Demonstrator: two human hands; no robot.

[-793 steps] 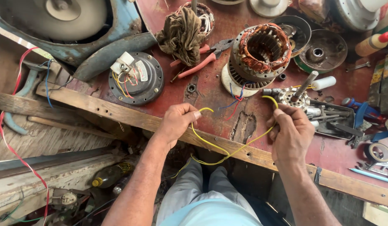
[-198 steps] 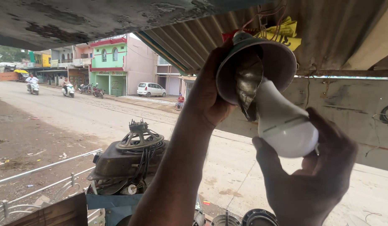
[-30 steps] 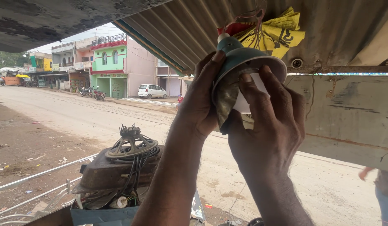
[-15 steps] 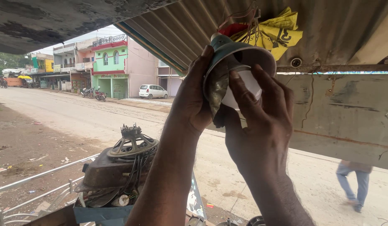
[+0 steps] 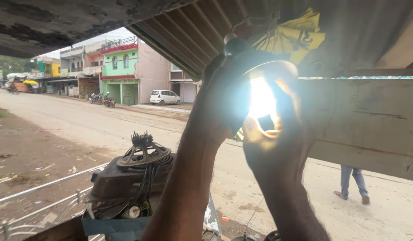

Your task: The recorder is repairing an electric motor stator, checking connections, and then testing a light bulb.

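Under roof, bulb (image 5: 261, 99) now lit, hands unmoved

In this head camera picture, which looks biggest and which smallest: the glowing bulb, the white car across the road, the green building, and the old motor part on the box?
As they appear, largest to smallest:
1. Green building
2. Old motor part
3. Glowing bulb
4. White car

Nearness misleads: the bulb is close, the car far. Glare blurs the bulb's edge, so ranks 2 and 3 are unsure.

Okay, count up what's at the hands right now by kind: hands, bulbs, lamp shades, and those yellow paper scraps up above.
Hands: 2, the left hand cupping the lamp shade, the right hand around the bulb
Bulbs: 1, lit
Lamp shades: 1
Yellow paper scraps: 1 bunch, pieces too crumpled to count apart
Total: 5
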